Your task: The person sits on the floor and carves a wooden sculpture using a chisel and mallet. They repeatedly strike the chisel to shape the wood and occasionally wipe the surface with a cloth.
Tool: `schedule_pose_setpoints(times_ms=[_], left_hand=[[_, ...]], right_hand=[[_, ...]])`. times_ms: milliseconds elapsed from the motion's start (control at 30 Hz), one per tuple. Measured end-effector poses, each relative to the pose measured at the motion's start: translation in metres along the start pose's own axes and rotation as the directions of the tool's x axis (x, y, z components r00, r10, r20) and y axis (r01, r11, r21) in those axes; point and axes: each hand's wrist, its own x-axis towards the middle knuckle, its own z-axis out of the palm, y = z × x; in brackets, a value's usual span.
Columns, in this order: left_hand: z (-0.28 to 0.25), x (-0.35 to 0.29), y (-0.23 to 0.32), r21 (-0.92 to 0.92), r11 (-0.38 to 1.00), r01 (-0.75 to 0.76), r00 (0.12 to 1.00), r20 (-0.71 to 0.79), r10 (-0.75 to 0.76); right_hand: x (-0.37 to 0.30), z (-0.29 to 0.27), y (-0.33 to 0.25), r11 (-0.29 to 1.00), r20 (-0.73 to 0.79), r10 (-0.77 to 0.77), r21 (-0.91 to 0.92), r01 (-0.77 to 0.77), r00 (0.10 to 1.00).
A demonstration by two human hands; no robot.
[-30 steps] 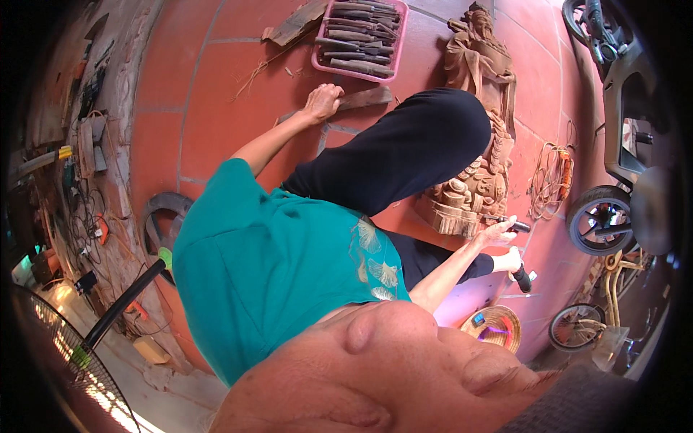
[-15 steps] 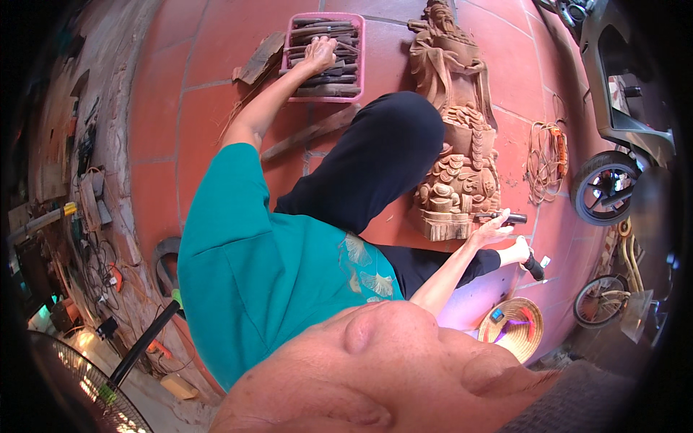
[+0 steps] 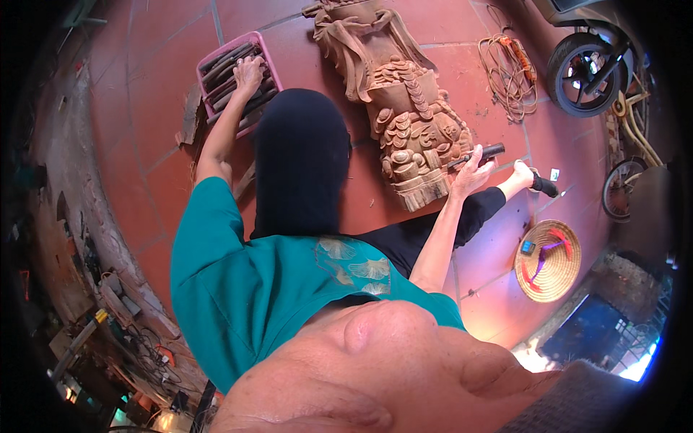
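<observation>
A brown wooden carving [image 3: 408, 133] lies on the red tile floor before me, with a robed figure and heaps of coin-like and ingot-like shapes. My right hand [image 3: 473, 175] is at its near right edge, closed around a chisel with a dark round handle [image 3: 493, 151]; the thin blade points toward the carving. Over to the left, my left hand [image 3: 248, 75] reaches into a pink plastic basket [image 3: 229, 44] of dark long-handled tools [image 3: 221, 72]. Its fingers curl down among them, and what they hold is hidden.
A piece of wood [image 3: 190, 119] leans beside the basket. An orange power strip with a coiled cord [image 3: 509, 76] lies right of the carving. Further right are a motorbike wheel [image 3: 586, 74], a bicycle wheel [image 3: 622, 189] and a woven conical hat [image 3: 548, 278]. Cluttered cables and tools line the left.
The view has turned, so basket and carving sit further left and tilted. My left hand stays in the basket, its fingers more bunched. My right hand still holds the chisel by the carving.
</observation>
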Motion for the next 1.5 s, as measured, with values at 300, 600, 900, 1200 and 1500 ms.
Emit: schedule_pose_setpoints(times_ms=[300, 600, 900, 1200, 1500], left_hand=[[-0.057, 0.016, 0.059, -0.242, 0.97, -0.007, 1.0, -0.001, 0.006], [-0.082, 0.043, 0.171, -0.23, 0.926, -0.299, 0.953, -0.025, 0.301], [-0.071, 0.066, 0.184, -0.263, 0.906, -0.331, 0.942, -0.035, 0.334], [-0.047, 0.102, 0.184, -0.28, 0.898, -0.339, 0.941, -0.092, 0.327], [-0.028, 0.106, 0.184, -0.148, 0.882, -0.448, 0.874, -0.281, 0.397]], right_hand=[[0.0, -0.005, -0.002, 0.999, -0.009, -0.01, -0.052, 0.01, 1.0], [0.004, -0.005, 0.006, 0.999, -0.011, -0.019, -0.035, 0.018, 1.0], [-0.003, -0.005, -0.002, 0.988, 0.068, 0.01, 0.152, -0.021, 0.998], [-0.005, -0.008, -0.009, 0.988, 0.086, 0.082, 0.121, -0.092, 0.993], [-0.004, -0.007, -0.021, 0.978, 0.089, 0.132, 0.152, -0.144, 0.987]])
